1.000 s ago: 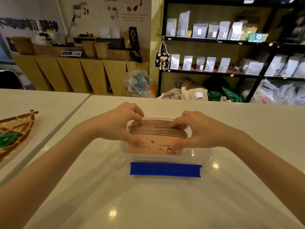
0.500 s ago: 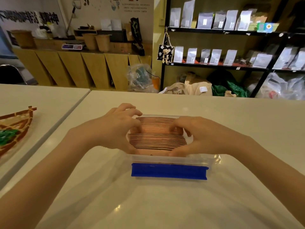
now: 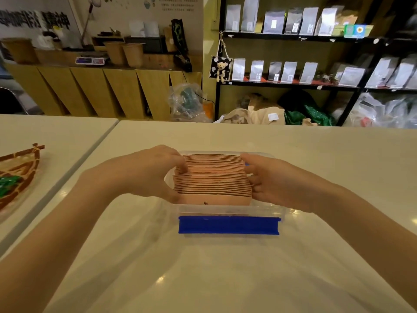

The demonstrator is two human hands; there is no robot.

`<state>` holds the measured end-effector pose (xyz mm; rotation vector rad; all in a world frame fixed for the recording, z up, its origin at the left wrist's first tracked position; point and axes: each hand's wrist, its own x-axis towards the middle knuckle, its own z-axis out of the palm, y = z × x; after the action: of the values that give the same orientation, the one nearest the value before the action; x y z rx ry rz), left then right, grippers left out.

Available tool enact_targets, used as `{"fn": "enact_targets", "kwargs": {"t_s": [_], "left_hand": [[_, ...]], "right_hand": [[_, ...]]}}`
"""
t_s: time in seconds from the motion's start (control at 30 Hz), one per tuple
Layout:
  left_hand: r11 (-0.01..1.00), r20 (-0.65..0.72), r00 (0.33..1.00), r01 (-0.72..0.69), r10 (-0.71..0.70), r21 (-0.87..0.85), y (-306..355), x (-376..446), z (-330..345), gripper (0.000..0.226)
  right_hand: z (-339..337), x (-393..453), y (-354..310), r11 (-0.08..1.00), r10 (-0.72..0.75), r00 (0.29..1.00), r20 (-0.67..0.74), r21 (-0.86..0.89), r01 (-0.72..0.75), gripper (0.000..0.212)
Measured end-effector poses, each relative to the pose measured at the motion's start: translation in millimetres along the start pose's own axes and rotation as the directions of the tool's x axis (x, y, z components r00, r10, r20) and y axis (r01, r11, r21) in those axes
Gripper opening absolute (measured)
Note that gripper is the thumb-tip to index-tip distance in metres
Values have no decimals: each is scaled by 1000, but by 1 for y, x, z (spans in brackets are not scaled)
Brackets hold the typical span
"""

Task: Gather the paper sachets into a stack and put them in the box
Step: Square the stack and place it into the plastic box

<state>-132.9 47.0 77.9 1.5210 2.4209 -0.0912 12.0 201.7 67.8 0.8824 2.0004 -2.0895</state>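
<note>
Cream-white laminate covers the desk (image 3: pixel 225 279), which carries everything and is met by a second surface along a seam at the left. Near its middle a clear plastic box (image 3: pixel 228 208) is set square to the person, its blue clip (image 3: pixel 229 224) turned toward them, probably so that the open top is reached from both sides at once. Inside the box the paper sachets (image 3: pixel 213 177) are stood on edge as one packed row, their brown top edges layered from front to back and the front face showing above the near wall; they appear to sit already within the walls. The row is pressed between the two hands so that it is kept from fanning out or toppling. The left hand (image 3: pixel 146 175) is curled round the left end, its fingertips (image 3: pixel 181 167) laid on the top edges, a closed grip on the stack. The right hand (image 3: pixel 274 181) is clamped against the right end likewise, fingers bent inward against the sachets. Judging from this, only release remains.
</note>
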Motion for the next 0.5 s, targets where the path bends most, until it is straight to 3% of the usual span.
{"fn": "enact_targets", "kwargs": {"t_s": [0.2, 0.5], "left_hand": [[1000, -1, 1000, 3, -3, 20, 1, -1, 1, 61], [999, 2, 1000, 21, -21, 26, 2, -1, 2, 61]], "right_hand": [[0, -10, -9, 960, 92, 994, 58, 259, -104, 44], [3, -9, -8, 949, 99, 992, 76, 292, -117, 45]]}}
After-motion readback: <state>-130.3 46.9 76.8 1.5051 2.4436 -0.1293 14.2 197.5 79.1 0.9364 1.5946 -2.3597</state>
